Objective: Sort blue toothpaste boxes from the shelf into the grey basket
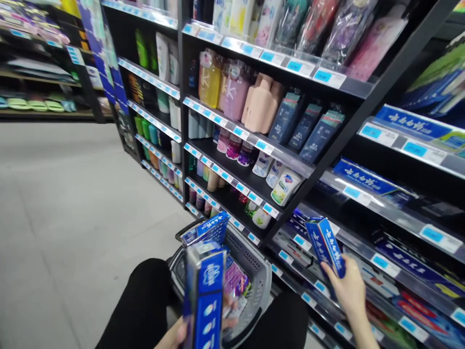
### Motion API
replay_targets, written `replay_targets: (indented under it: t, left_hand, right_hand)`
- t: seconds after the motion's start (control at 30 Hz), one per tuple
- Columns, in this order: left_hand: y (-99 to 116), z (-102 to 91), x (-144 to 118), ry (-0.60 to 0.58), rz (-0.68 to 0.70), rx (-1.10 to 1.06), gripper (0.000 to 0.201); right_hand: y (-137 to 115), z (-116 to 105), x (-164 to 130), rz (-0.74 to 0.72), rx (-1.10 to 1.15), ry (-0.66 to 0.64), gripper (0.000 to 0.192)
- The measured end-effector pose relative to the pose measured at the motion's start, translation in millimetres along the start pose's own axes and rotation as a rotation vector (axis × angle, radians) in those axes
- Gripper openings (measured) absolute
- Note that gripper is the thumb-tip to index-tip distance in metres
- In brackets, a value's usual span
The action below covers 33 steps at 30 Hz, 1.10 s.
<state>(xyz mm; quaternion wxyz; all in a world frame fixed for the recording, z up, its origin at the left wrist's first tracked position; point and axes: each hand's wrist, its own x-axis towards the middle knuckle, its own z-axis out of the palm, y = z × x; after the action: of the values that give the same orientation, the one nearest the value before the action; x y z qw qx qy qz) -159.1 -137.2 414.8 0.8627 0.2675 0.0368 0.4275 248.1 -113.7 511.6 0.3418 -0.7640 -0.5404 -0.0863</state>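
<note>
My left hand (176, 334) is closed around a long blue toothpaste box (209, 303), held upright close to the camera; whether a second box sits behind it I cannot tell. My right hand (349, 286) grips another blue toothpaste box (325, 245) with white lettering, tilted, in front of the shelf at the right. Between my knees is a grey shopping basket (259, 271). A blue box (209, 228) leans at its far side, and a purple package (236, 281) lies inside, partly hidden by the left hand's box.
Shelves of blue toothpaste boxes (366, 177) rise at the right, with price-tag rails (392, 264) along their edges. Ahead stand pump bottles (238, 92) and dark blue boxes (286, 118). Grey floor (65, 218) stretches to the left, toward a rack of slippers (36, 104).
</note>
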Motion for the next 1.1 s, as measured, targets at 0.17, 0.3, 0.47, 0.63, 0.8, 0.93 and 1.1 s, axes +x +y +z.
replay_targets:
  t: [0.17,0.3,0.47,0.63,0.8,0.93,1.1]
  left_hand:
    - [-20,-25.1,51,-0.018,-0.077,-0.124,0.074]
    - [-31,-75.0,55,0.387,-0.188,-0.155,0.071]
    - [-38,-132.5,23,0.797,-0.318,-0.184,0.062]
    - [-56,-150.8,19,0.875,-0.408,-0.165,0.052]
    - [-68,-159.3,37,0.908,-0.42,-0.169,0.05]
    - [-68,-163.4,39,0.896,-0.455,-0.194,0.048]
    - [-64,-170.4,38,0.911,-0.411,-0.232,0.052]
  right_hand:
    - [-76,87,-79,0.421,0.852,-0.467,0.051]
    - [-126,170,-137,0.454,0.93,-0.614,0.045]
    - [-120,254,-215,0.423,0.916,-0.647,0.042]
    - [-90,279,-236,0.479,0.888,-0.745,0.04]
    - [-77,274,-222,0.471,0.774,-0.7,0.042]
    - [-73,272,-223,0.473,0.756,-0.703,0.042]
    - [-73,272,-214,0.519,0.906,-0.688,0.047]
